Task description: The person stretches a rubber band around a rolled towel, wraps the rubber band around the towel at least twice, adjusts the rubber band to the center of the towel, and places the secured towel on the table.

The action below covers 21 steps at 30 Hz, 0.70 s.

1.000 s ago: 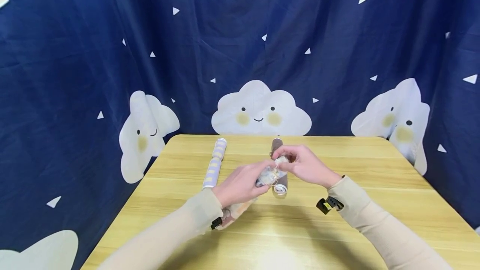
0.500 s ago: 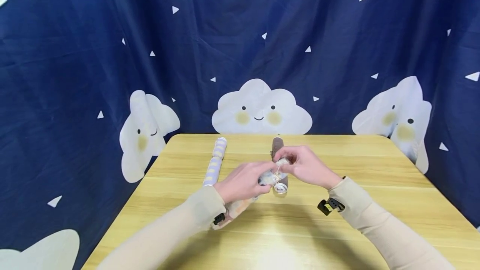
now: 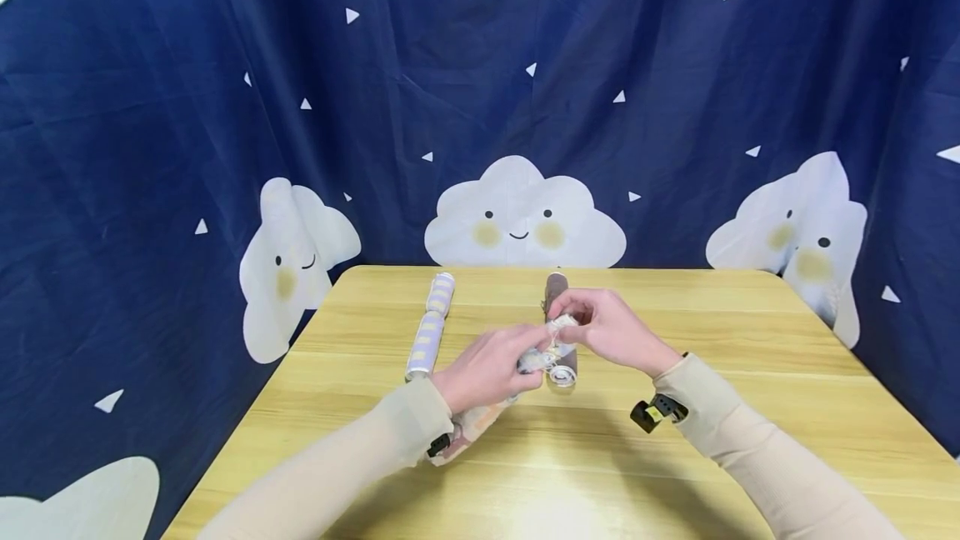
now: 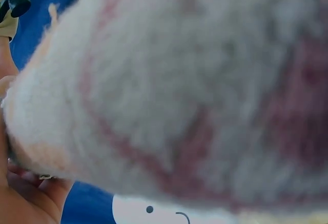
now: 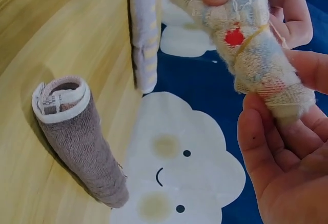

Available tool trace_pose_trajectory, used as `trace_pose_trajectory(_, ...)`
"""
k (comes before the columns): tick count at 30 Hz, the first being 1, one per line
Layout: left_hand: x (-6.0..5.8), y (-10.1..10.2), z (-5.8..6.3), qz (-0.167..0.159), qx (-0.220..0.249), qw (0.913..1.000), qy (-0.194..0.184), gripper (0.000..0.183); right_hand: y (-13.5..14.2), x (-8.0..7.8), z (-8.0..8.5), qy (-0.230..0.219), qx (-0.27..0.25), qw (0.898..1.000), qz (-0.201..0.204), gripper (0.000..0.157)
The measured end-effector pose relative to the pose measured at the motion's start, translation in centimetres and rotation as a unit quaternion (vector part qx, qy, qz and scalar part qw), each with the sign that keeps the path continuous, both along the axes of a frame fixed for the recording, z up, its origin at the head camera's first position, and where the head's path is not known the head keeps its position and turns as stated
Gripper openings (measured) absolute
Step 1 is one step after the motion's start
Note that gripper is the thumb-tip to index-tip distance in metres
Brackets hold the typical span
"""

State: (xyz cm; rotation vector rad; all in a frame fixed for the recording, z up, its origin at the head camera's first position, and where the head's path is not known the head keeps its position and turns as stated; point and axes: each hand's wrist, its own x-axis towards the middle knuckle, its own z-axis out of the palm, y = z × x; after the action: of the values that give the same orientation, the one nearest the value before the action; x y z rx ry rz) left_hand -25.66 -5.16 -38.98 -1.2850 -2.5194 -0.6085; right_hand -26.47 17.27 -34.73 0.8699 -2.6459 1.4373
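Observation:
My left hand [image 3: 487, 369] grips a rolled towel [image 5: 256, 65] of white terry cloth with pink, blue and red patches, held above the table. Fingers and thumb of my right hand [image 3: 611, 332] pinch its far end. A thin yellowish rubber band [image 5: 249, 40] runs round the roll near that end, and loose threads stick out beside it. The left wrist view is mostly filled by the near end of the roll, blurred. Behind the hands lies a brown rolled towel [image 5: 84, 142], partly covered by them in the head view.
A lilac and yellow striped rolled towel [image 3: 427, 340] lies left of the brown one on the wooden table [image 3: 675, 457]. A dark blue curtain [image 3: 480, 107] with clouds hangs behind the table's far edge.
Both hands keep their hold on the patterned towel and stay in almost the same place. Around the banded end, the fingers have shifted only slightly.

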Motion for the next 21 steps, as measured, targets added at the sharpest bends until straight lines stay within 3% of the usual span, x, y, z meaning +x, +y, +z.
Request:
trace_pose_trajectory(5, -0.1, -0.3, -0.2, 0.018, 0.021, 0.9996, -0.003, 0.043, 0.2, -0.3, 0.3, -0.017, -0.021, 1.0, -0.004, 0.018)
trace_pose_trajectory(10, 0.4, -0.9, 0.4, 0.003, 0.04, 0.9975, 0.058, 0.05, 0.2, 0.0, 0.8, -0.019, -0.029, 0.999, -0.006, 0.017)
trace_pose_trajectory(13, 0.5, -1.0, 0.8, -0.003, 0.035, 0.9966, 0.074, 0.047, 0.1, 0.2, 1.0, -0.021, -0.033, 0.999, -0.012, 0.017)
trace_pose_trajectory(21, 0.2, -0.5, 1.2, -0.007, -0.009, 0.9996, 0.028, 0.03, -0.3, 0.4, 0.7, -0.016, -0.021, 0.999, -0.023, 0.019)
